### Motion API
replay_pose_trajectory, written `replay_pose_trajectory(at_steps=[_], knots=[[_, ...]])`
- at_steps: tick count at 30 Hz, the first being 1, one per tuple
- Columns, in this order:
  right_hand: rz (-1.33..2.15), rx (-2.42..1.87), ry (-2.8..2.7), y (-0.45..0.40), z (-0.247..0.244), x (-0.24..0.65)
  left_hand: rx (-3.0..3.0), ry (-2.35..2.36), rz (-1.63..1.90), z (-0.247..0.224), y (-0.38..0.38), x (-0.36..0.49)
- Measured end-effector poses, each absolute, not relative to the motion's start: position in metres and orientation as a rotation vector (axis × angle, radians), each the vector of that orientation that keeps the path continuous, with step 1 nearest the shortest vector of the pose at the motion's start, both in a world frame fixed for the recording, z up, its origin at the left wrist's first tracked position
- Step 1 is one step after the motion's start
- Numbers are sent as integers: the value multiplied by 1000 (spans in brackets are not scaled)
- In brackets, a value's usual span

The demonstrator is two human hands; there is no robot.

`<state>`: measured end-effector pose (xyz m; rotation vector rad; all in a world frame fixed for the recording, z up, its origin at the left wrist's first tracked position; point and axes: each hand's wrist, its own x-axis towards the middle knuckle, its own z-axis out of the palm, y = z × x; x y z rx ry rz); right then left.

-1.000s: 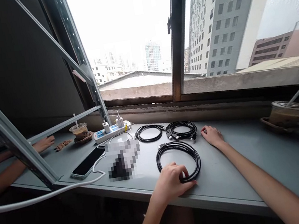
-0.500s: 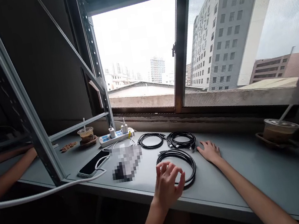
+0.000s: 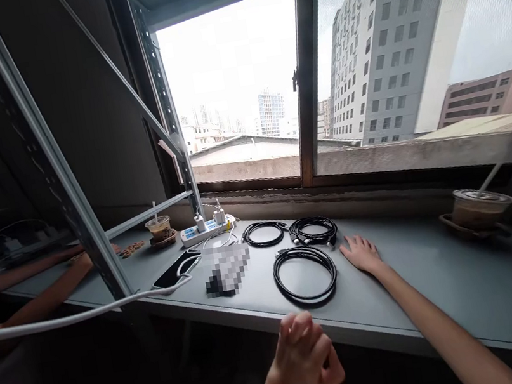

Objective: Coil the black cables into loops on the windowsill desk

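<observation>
My left hand [image 3: 304, 355] hangs in front of the table's front edge, its fingers curled into a loose fist with nothing showing in them. Flat on the tabletop lies my right hand [image 3: 362, 253], fingers spread, just right of the cables. Nearest to my left hand is a large coiled black cable [image 3: 282, 284], lying as a ring on the table. Behind it are a thicker coil of black cable [image 3: 315, 220] with pale connector ends and a thinner coiled black cable [image 3: 248, 244] to its left.
On the left sit a phone [image 3: 172, 274] with a white cable, a blurred-out item [image 3: 229, 270], a power strip [image 3: 190, 238] and an iced drink [image 3: 160, 232]. Another drink [image 3: 480, 210] stands right. A metal shelf post [image 3: 80, 205] rises beside another person's arm [image 3: 65, 281].
My left hand has drawn back from above the large coil to before the table edge, its fingers curling in. My right hand stays on the table. The view has shifted slightly.
</observation>
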<state>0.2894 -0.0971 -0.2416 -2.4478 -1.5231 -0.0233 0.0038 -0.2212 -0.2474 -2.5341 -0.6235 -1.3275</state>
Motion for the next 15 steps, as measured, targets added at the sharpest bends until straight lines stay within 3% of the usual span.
replay_pose_trajectory(at_steps=[5, 15], knots=[[-9, -2469, -1526, -98, -240, 290, -2897, -1103, -1194, -186, -148, 22], [-5, -2490, -1529, -93, -246, 295, -3113, -1442, -1178, -204, -121, 2]])
